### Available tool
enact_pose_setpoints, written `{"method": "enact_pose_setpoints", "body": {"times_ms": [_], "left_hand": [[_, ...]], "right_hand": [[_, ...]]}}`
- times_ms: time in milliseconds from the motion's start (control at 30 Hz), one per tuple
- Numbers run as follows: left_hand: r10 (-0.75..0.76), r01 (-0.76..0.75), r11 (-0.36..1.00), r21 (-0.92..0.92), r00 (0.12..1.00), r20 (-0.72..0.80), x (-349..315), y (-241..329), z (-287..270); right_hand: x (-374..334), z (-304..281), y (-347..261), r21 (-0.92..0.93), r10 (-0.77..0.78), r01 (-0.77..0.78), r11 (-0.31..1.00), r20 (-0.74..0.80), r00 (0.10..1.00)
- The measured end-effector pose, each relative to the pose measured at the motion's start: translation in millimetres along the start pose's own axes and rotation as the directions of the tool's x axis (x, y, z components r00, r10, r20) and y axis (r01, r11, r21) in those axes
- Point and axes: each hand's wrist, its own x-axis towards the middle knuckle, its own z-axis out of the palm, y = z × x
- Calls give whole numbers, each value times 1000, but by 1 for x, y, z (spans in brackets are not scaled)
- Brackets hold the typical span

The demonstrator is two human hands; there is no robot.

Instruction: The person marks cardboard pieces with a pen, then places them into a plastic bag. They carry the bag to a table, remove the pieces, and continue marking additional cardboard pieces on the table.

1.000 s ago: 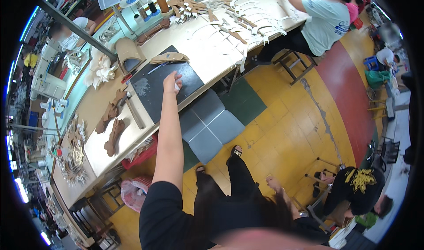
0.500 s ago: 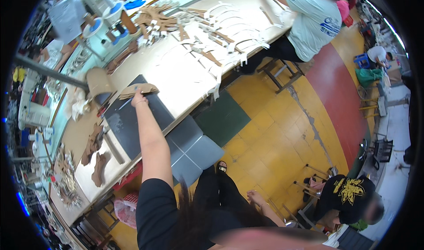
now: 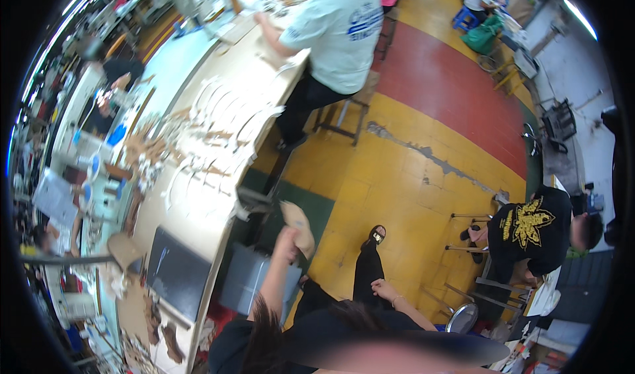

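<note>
Closed around one end of a tan, curved flat piece [image 3: 299, 228], my left hand [image 3: 286, 243] is off the table's side, above the floor. The piece sticks up past my fingers; whether it is one layer or several, I cannot tell. My right hand [image 3: 383, 289] hangs beside my leg with its fingers curled, and no object shows in it. A dark grey mat [image 3: 177, 271] lies on the long pale work table [image 3: 155, 208], left of my left hand. Brown curved pieces [image 3: 173, 343] rest on the table's near end.
Many white and brown strips [image 3: 211, 136] cover the table's middle. A person in a light blue shirt [image 3: 337, 37] sits at its far side on a wooden stool [image 3: 344, 113]. Blue-grey bins [image 3: 248, 278] stand under the edge. Another person in black [image 3: 529, 228] bends at the right.
My left hand has lifted the tan curved piece from the dark mat and carried it right, past the table's edge. My view has turned and a foot has stepped forward.
</note>
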Motion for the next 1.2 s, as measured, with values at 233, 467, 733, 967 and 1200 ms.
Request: {"method": "enact_pose_setpoints", "body": {"times_ms": [233,467,733,967,1200], "left_hand": [[-163,40,935,353,931,326,85,-91,268],[173,-119,704,701,985,-7,104,-57,239],[-102,559,608,564,759,-643,-15,-129,87],[-397,652,673,350,717,-573,-106,-244,12],[-430,540,837,86,746,-509,-149,-329,-20]], "right_hand": [[120,-191,21,23,-201,200,980,157,967],[176,-402,-42,-499,-14,133,856,235,972],[247,-365,-148,-833,-264,335,440,236,935],[164,-53,-373,-425,-632,905,-1,701,329],[50,302,-502,9,-464,896,-443,853,-238]]}}
